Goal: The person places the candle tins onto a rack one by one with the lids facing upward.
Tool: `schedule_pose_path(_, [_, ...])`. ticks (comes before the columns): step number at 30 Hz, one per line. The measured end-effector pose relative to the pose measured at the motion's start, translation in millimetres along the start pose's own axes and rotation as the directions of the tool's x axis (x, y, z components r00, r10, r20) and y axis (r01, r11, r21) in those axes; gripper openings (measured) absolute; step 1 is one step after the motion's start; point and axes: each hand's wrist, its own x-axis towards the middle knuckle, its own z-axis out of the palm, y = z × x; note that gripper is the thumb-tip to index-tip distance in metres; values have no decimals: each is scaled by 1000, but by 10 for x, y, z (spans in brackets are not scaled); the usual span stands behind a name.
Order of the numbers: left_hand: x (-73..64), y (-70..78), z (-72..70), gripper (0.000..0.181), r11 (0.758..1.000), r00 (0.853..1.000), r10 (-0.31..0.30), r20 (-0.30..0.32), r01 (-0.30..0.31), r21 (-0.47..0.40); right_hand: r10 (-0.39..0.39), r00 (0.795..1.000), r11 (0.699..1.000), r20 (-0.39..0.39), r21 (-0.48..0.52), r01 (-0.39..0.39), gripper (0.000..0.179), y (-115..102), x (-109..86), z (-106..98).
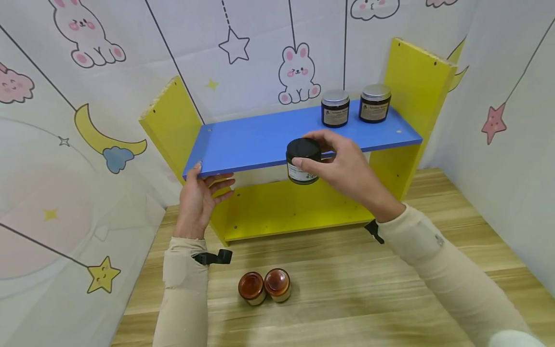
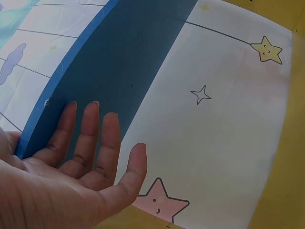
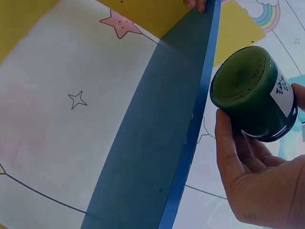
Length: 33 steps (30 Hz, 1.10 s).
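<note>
My right hand [image 1: 347, 161] holds a dark glass candle jar [image 1: 303, 174] with a black lid and white label, thumb in front and fingers behind. The jar is upright at the front edge of the blue shelf [image 1: 251, 140]. In the right wrist view the jar's greenish base [image 3: 240, 76] shows beside the shelf's edge. My left hand [image 1: 197, 200] holds the shelf's front left corner, thumb on top; its fingers [image 2: 110, 143] spread loosely beneath the board. Two dark candle jars with silver lids, one left [image 1: 335, 110] and one right [image 1: 375, 103], stand on the shelf's right part.
Yellow side panels, left [image 1: 169, 120] and right [image 1: 418, 86], flank the shelf; a yellow base board [image 1: 295, 207] lies below it. Two small reddish-brown-topped jars, one left [image 1: 252, 286] and one right [image 1: 278, 284], stand together on the wooden tabletop [image 1: 347, 284]. A patterned backdrop [image 1: 256, 82] hangs behind.
</note>
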Motion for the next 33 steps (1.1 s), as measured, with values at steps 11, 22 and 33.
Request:
schedule_pose_path(11, [-3,-11,-12,61,1000,1000,-7,0,7,-8,20,997,999,73,-46,-16,54,-92,183,-48])
schedule_pose_path(22, [-6,4,1,62,1000,1000,-6,-3,6,-7,56,981,994,187,-105,-37,62,-204,433,-183])
schedule_pose_path(33, [-11,5,1,62,1000,1000,-5,-2,5,-5,179,896,975,406,-192,-108,66,-291,777,-406])
